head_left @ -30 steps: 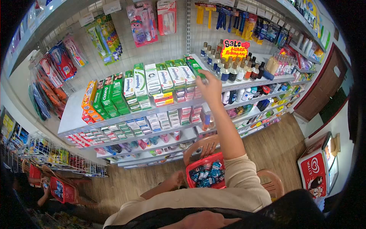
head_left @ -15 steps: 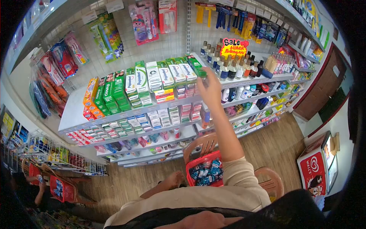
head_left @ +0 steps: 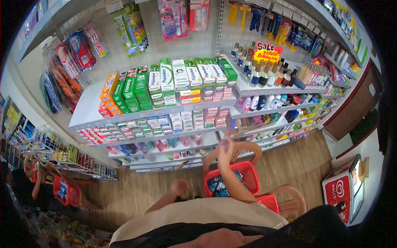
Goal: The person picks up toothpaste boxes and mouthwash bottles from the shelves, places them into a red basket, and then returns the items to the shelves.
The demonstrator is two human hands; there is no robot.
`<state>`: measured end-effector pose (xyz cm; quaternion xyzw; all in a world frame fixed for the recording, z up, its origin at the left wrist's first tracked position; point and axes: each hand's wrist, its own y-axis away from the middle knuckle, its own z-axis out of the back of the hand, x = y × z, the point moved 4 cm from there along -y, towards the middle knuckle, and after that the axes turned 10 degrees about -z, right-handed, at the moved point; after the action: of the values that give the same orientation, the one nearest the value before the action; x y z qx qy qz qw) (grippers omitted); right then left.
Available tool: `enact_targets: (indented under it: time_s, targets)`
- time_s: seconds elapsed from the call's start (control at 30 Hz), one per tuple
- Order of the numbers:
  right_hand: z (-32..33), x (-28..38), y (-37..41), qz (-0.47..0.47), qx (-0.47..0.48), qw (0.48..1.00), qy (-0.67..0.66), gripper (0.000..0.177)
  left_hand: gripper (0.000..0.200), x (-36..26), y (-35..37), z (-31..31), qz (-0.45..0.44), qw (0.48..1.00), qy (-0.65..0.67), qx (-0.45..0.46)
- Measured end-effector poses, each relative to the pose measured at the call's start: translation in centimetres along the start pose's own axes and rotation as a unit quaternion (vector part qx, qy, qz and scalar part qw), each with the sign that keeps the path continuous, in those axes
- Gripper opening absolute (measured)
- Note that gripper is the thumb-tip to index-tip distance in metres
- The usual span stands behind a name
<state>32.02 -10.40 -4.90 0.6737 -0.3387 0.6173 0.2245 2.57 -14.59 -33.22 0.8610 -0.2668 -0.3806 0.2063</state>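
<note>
Moved since half a second earlier: right hand, from beside the green box down toward 6 o'clock, now in line with the chair back. Green box located on the upper shelf, at the 3 o'clock end of the row. Long axis set front to back, near end pointing to about 5 o'clock, far end to 11. Right forearm angled toward 11 o'clock, crossing over the red basket with its blue packets; fingers blurred, grip impossible to tell. Left hand held low, at 9 o'clock from the basket and apart from the right; forearm directed toward 2 o'clock, fingers seemingly curled, contents impossible to tell.
</note>
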Motion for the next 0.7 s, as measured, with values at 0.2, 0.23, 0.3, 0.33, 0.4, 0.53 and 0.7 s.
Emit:
enact_targets:
  time_s: [0.2, 0.23, 0.3, 0.33, 0.4, 0.53, 0.7]
  targets:
    - [10.7, -22.1, 14.7, -0.698, -0.008, 0.666, -0.264, 0.028, 0.016, -6.1, 0.4, -4.7, 0.085, 0.97, 0.089, 0.211]
    - [11.8, -22.3, 16.5, -0.697, 0.028, 0.693, -0.182, 0.026, 0.016, -6.6, 0.5, -7.0, 0.095, 0.969, 0.087, 0.212]
    - [13.6, -22.1, 18.7, -0.696, 0.052, 0.709, -0.101, 0.023, 0.016, -8.4, 1.5, -10.4, 0.017, 0.998, 0.039, -0.038]
    - [14.1, -21.6, 19.3, -0.71, 0.053, 0.695, -0.097, 0.018, 0.016, -8.8, 1.5, -12.1, 0.066, 0.997, 0.048, -0.011]
    - [16.5, -23.7, 20.8, -0.711, 0.062, 0.679, -0.171, 0.014, 0.017, -8.5, 0.8, -14.2, 0.124, 0.991, 0.054, 0.011]
    - [28.0, -35.6, 20.4, -0.506, 0.058, 0.857, 0.078, 0.012, 0.017, -4.3, -1.3, -13.3, 0.122, 0.987, -0.082, 0.06]
    - [34.9, -30.8, 21.3, -0.229, -0.002, 0.913, 0.337, 0.017, 0.03, 2.9, -1.2, -7.8, 0.184, 0.953, -0.241, -0.011]
